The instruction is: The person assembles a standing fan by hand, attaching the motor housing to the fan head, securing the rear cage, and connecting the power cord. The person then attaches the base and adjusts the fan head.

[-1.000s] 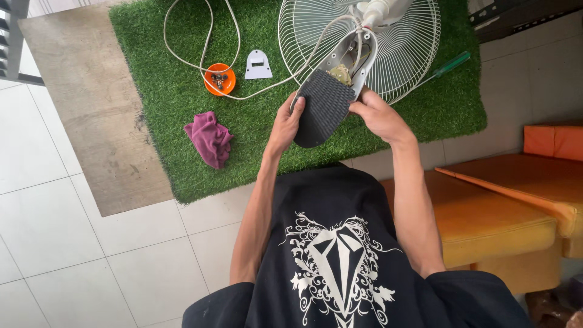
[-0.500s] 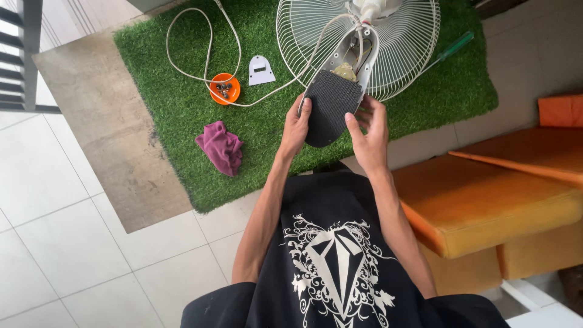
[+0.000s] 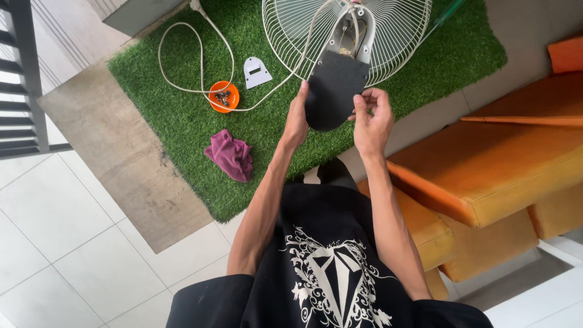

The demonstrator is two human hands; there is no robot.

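Observation:
A dark, rounded fan housing cover (image 3: pixel 334 88) is held up over the green artificial grass mat (image 3: pixel 182 121), just below the open white motor body (image 3: pixel 355 30) of a fan. My left hand (image 3: pixel 296 115) grips the cover's left edge. My right hand (image 3: pixel 371 118) sits at its lower right edge with thumb and fingers pinched together; whether it touches the cover I cannot tell. The white wire fan guard (image 3: pixel 388 36) lies behind the motor.
A white power cord (image 3: pixel 200 67) loops across the mat. An orange bowl (image 3: pixel 223 96) with small parts, a white plastic piece (image 3: pixel 256 71) and a purple cloth (image 3: pixel 231 155) lie on the grass. Orange cushions (image 3: pixel 504 164) stand at the right. A green-handled tool (image 3: pixel 446 12) lies beyond the guard.
Both hands have drawn closer together on the cover. My right hand has shifted to its lower right edge with fingers pinched. The camera view has moved in slightly.

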